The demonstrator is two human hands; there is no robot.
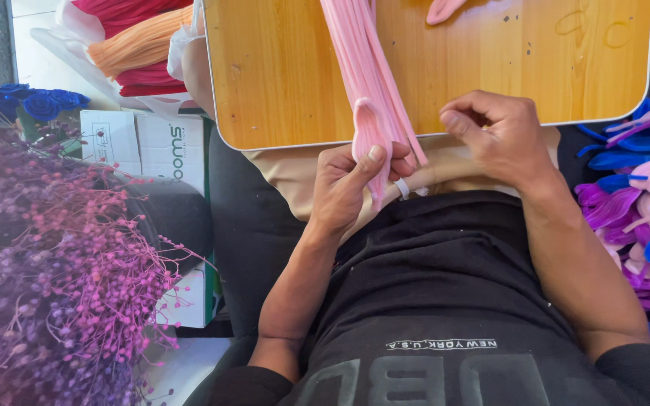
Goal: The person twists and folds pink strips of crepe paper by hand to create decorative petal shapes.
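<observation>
At the near edge of the wooden board (280, 90), your left hand (351, 184) pinches a looped pink stem from the pink bundle (366, 68), which runs lengthwise away from you; your right hand (494, 135), fingers curled and holding nothing visible, sits just beside it.

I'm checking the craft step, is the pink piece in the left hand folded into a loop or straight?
Folded: the pink piece bends into a rounded petal-shaped loop above the left hand, whose thumb pinches it.
</observation>
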